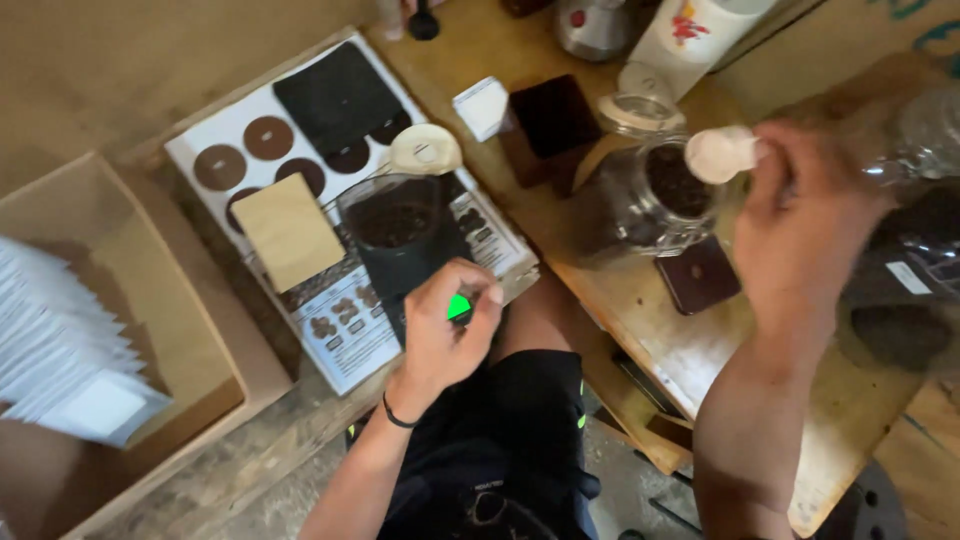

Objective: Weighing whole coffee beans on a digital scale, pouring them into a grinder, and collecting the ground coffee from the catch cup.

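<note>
My left hand is curled around the near side of a dark device with a green lit display, which carries a cup of coffee beans. My right hand holds a white scoop just above the mouth of a glass jar of coffee beans. The jar's lid hangs open behind it. The jar stands on a wooden table.
A printed chart with brown circles lies under the device, with a pale wooden square on it. A cardboard box with white paper sheets is at left. Dark square coasters, a white card and bottles crowd the table.
</note>
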